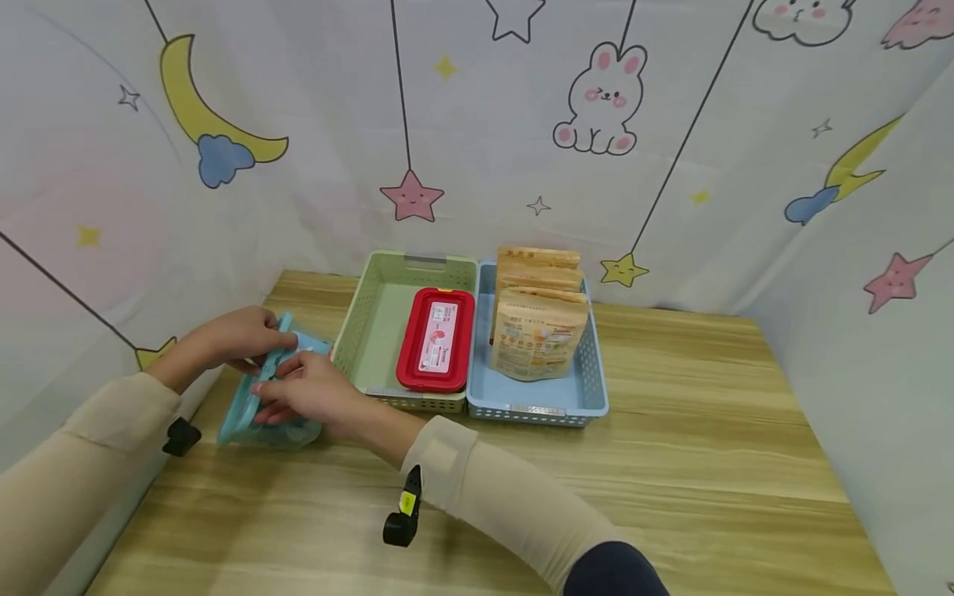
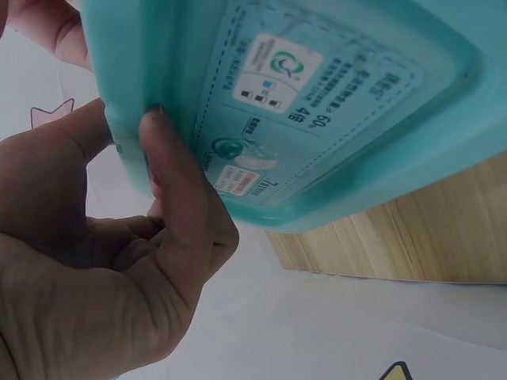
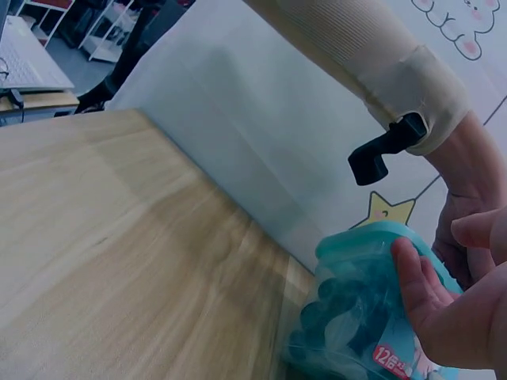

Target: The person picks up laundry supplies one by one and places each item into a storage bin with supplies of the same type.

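A clear plastic box of laundry pods (image 1: 294, 435) with a teal lid (image 1: 238, 414) is tipped on its side at the table's left. My left hand (image 1: 246, 338) grips the lid's far rim; in the left wrist view its fingers curl at the edge of the labelled teal face (image 2: 341, 111). The right hand (image 1: 322, 393) holds the near part of the lid, fingertips over its rim. Rounded dark pods (image 3: 321, 305) show through the clear wall in the right wrist view. Part of the box is hidden by both hands.
Right beside the box stands a green basket (image 1: 359, 323) with a red-lidded pack (image 1: 438, 339) in it. Against that, a blue basket (image 1: 595, 364) carries several upright tan pouches (image 1: 538, 335). Patterned cloth (image 1: 507, 190) walls the table's back and sides.
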Motion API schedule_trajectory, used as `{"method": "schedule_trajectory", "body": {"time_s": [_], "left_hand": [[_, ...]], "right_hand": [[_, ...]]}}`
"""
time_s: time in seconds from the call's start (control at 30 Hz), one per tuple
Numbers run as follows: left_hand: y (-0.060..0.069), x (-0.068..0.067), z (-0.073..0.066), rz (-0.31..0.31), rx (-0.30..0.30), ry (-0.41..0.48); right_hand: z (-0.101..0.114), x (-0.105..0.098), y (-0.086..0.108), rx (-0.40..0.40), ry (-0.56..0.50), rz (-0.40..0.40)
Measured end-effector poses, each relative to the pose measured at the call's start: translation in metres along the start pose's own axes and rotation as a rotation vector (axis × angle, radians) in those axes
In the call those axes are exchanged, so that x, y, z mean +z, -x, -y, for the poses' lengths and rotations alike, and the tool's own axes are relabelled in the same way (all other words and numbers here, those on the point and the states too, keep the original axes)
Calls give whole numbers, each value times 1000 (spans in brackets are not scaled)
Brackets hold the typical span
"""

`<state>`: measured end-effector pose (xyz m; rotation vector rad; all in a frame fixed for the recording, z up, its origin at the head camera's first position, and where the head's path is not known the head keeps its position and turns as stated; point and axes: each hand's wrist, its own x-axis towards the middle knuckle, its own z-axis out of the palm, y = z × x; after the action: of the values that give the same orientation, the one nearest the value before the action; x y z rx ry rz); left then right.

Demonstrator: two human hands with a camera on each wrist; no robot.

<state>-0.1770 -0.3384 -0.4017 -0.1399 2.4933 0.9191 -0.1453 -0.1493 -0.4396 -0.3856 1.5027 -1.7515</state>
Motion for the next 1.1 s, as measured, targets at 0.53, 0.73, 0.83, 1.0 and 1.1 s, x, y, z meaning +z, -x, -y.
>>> {"method": "schedule_trajectory", "body": {"time_s": [0.53,0.73,0.83,1.0,1.1], "left_hand": [[3,8,5,-62,43,12],[5,8,12,-60,55,26],[6,5,19,-59,44,81],[7,1,39,-123,16,96],[9,0,49,-78,-44,97]], "right_hand": [[-2,13,-10,-40,140,-180],[1,15,-11,-6,178,-159],[1,14,-13,7,181,-157],[0,16,-15,17,158,-166],[-1,18,-17,26,172,-177]]}}
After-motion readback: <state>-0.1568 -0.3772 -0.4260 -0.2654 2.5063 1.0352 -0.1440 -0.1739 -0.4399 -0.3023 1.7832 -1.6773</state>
